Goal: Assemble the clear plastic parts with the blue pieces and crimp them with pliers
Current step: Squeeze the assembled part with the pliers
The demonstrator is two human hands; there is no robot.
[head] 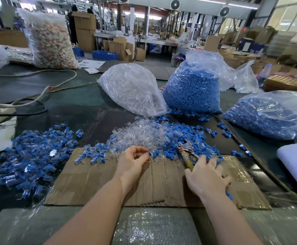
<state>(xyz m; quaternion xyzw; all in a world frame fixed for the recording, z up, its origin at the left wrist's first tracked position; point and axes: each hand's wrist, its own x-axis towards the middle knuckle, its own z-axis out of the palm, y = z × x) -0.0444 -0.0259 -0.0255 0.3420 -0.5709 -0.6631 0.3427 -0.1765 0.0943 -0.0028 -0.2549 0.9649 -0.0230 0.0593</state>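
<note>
While curled over the cardboard sheet [108,175], the left hand [132,162] pinches a small blue piece [150,154] at its fingertips, at 12 o'clock from the wrist. Right hand [206,175] lies spread, fingers straight, on loose blue pieces [181,133]; pliers [186,151] touch its 11 o'clock edge, not gripped. Clear plastic parts [137,135] heaped at 12 o'clock of left hand; assembled pile [36,156] at 9 o'clock.
</note>
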